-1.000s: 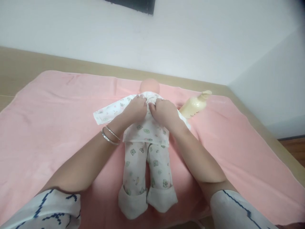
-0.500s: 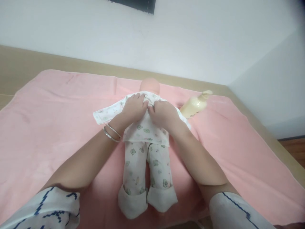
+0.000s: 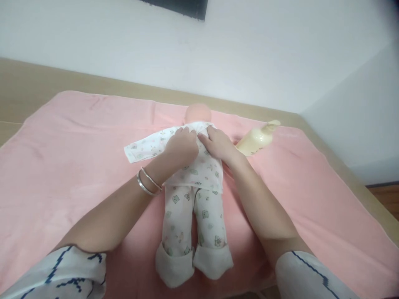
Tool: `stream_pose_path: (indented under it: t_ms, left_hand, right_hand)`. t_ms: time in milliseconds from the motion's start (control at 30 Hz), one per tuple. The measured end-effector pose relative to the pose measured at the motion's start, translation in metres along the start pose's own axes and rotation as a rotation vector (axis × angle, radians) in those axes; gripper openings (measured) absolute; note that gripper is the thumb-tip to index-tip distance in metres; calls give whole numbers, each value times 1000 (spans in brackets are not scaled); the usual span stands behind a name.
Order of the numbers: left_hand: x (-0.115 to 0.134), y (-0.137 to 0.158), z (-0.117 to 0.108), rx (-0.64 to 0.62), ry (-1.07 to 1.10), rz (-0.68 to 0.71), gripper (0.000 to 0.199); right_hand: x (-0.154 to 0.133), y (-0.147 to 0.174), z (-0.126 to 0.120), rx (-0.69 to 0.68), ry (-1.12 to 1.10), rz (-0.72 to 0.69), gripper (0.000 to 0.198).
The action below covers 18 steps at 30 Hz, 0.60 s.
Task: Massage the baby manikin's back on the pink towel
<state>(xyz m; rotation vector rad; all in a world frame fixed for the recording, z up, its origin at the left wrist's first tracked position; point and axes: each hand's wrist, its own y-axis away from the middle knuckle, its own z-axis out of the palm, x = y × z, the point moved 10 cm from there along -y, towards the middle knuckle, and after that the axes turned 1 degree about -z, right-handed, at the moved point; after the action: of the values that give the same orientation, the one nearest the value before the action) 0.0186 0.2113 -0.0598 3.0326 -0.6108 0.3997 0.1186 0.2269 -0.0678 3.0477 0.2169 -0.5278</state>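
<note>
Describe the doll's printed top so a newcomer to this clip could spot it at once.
On the pink blanket lies a doll. The printed top covers its torso, between the round head and the trousers, with left hand and right hand on it. Unlike the similarly printed, wide-cuffed trousers, it has a sleeve stretched toward the picture's left.

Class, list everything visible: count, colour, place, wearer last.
Blanket: 1, pink, centre
Platform: 1, tan, beneath blanket
Doll: 1, pinkish, on blanket
Shirt: 1, white printed, on doll
Trousers: 1, white printed, on doll
Bottle: 1, cream, right of doll
Panel: 1, dark, upper edge
Walls: 2, white, background
Floor: 1, brown, right edge
Bangles: 2, silver, left wrist
Sleeves: 2, white, lower corners
Left hand: 1, bare, on shirt
Right hand: 1, bare, on shirt
</note>
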Motion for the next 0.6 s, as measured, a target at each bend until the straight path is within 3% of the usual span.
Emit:
stream_pose_path:
  t_ms: [200, 400, 600]
  left_hand:
    - [-18, -20, 4, 178, 94, 87, 38]
    - [-45, -26, 11, 241, 263, -104, 36]
    - [-44, -22, 12, 275, 301, -125, 38]
  right_hand:
    - [-12, 11, -1, 80, 161, 29, 50]
    - [-37, 27, 1, 149, 334, 18, 48]
    - [-32, 17, -2, 170, 230, -3, 42]
